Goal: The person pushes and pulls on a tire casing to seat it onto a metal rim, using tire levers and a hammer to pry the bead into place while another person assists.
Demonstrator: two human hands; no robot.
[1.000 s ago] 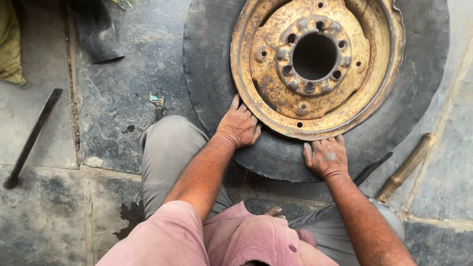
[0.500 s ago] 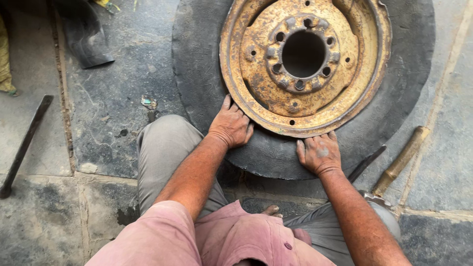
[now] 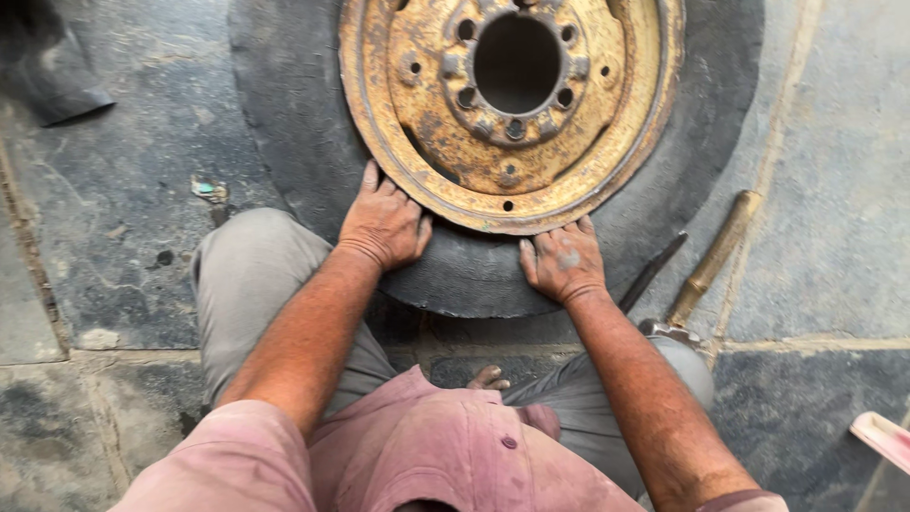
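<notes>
A black tyre [image 3: 284, 142] lies flat on the stone floor with a rusty yellow steel rim [image 3: 427, 171] in its middle. My left hand [image 3: 382, 223] presses palm down on the tyre's near sidewall, fingertips against the rim's edge. My right hand [image 3: 564, 263] rests flat on the sidewall too, just under the rim's lower right edge. Neither hand holds anything. My knees in grey trousers [image 3: 246, 284] are on either side of the tyre's near edge.
A wooden-handled tool [image 3: 713, 258] and a dark metal bar [image 3: 652, 272] lie on the floor right of my right hand. A black rubber piece [image 3: 57, 76] sits at top left. A pale pink object [image 3: 882, 436] shows at the lower right edge.
The view has shifted so the tyre sits higher in the frame. Both hands stay pressed on the near sidewall, and the long bar on the left floor is out of view.
</notes>
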